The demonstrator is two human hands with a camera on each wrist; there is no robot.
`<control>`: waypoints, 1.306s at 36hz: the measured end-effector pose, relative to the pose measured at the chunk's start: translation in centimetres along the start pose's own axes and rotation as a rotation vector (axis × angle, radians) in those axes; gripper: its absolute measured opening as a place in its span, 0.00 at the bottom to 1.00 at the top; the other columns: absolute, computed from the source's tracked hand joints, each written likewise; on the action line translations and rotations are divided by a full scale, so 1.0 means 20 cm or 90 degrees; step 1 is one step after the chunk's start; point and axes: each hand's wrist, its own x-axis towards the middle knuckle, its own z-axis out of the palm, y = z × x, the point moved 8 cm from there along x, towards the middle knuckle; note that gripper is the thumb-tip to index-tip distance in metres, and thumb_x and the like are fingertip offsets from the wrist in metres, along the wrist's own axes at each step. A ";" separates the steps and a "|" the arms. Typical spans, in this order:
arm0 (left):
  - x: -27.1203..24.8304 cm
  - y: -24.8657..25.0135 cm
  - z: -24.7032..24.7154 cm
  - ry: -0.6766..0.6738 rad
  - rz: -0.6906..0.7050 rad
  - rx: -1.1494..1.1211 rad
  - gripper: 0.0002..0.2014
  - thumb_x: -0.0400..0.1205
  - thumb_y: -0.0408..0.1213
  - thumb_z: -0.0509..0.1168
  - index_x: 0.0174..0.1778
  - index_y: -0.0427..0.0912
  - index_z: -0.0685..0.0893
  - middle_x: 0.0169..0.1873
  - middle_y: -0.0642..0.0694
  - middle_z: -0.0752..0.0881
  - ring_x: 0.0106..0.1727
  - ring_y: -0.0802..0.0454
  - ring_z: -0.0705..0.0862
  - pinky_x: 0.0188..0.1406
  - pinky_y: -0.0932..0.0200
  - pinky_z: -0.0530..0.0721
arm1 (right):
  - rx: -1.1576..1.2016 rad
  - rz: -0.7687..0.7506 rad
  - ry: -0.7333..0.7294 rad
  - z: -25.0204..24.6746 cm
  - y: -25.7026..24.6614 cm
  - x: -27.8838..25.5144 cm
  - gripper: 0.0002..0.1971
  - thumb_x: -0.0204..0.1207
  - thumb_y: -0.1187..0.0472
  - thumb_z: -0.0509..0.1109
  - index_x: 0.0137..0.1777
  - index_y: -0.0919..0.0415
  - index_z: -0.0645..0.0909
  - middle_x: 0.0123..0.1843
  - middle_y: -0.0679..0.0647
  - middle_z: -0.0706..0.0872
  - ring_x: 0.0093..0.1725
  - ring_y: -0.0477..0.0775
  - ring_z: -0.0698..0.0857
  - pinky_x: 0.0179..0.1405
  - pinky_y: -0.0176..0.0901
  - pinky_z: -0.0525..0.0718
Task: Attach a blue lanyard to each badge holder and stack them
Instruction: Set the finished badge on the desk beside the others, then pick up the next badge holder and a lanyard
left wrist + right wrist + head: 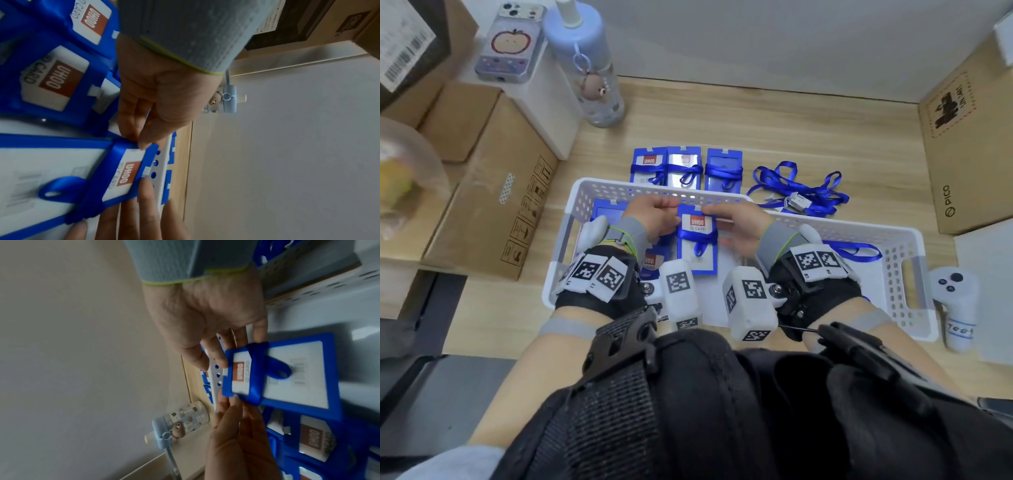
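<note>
I hold a blue badge holder [697,240] with a blue lanyard wrapped and knotted round it, just above the white basket [893,236]. My left hand [673,212] pinches its top left corner; in the left wrist view the left hand [148,141] sits on the badge holder [61,170] edge. My right hand [717,219] grips the right edge, its fingers [218,360] by the top tab of the badge holder [298,374]. More bare holders [609,209] lie in the basket. Three wrapped badges [684,168] lie in a row beyond it. Loose lanyards [798,192] lie to the right.
A blue water bottle [589,68] and a phone [512,44] stand at the back left beside cardboard boxes [493,192]. A PICO box [969,147] fills the right side. A white controller [955,305] lies right of the basket.
</note>
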 end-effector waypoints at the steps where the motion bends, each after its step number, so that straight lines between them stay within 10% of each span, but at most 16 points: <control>1: -0.01 0.01 -0.01 -0.006 0.012 0.002 0.12 0.79 0.24 0.64 0.55 0.42 0.82 0.52 0.42 0.87 0.50 0.47 0.87 0.56 0.51 0.86 | -0.011 -0.013 -0.011 -0.01 -0.01 0.00 0.12 0.75 0.67 0.69 0.58 0.65 0.80 0.46 0.55 0.86 0.43 0.50 0.85 0.47 0.42 0.85; 4: -0.03 0.08 -0.01 -0.018 0.070 -0.009 0.12 0.77 0.24 0.67 0.50 0.47 0.84 0.47 0.42 0.87 0.52 0.45 0.87 0.57 0.52 0.85 | -0.041 -0.074 -0.035 -0.02 -0.08 -0.04 0.13 0.74 0.63 0.69 0.59 0.64 0.82 0.51 0.54 0.87 0.49 0.50 0.84 0.58 0.44 0.80; 20: -0.14 0.36 0.09 -0.107 0.204 -0.309 0.12 0.80 0.25 0.62 0.58 0.40 0.81 0.39 0.47 0.87 0.32 0.60 0.87 0.34 0.69 0.83 | -0.098 -0.370 0.033 -0.14 -0.40 -0.26 0.13 0.75 0.72 0.66 0.42 0.52 0.84 0.43 0.49 0.86 0.42 0.50 0.82 0.34 0.37 0.79; 31: -0.22 0.38 0.25 -0.272 0.218 -0.220 0.20 0.66 0.29 0.71 0.55 0.43 0.81 0.41 0.49 0.90 0.40 0.54 0.89 0.39 0.58 0.87 | -0.070 -0.442 0.170 -0.24 -0.44 -0.30 0.11 0.75 0.72 0.66 0.45 0.56 0.84 0.39 0.51 0.85 0.32 0.42 0.82 0.38 0.38 0.85; 39: -0.17 0.38 0.19 -0.164 0.251 -0.121 0.22 0.61 0.28 0.71 0.51 0.47 0.81 0.39 0.50 0.90 0.41 0.52 0.89 0.53 0.51 0.87 | -0.231 -0.468 0.146 -0.17 -0.47 -0.34 0.08 0.73 0.68 0.71 0.51 0.61 0.84 0.38 0.48 0.82 0.36 0.51 0.79 0.44 0.43 0.85; 47: -0.16 0.39 0.14 -0.068 0.271 -0.036 0.10 0.68 0.39 0.74 0.43 0.49 0.82 0.39 0.47 0.86 0.41 0.48 0.85 0.49 0.50 0.84 | -0.394 -0.493 0.141 -0.14 -0.48 -0.37 0.08 0.67 0.65 0.77 0.43 0.55 0.83 0.31 0.44 0.80 0.25 0.33 0.76 0.32 0.20 0.73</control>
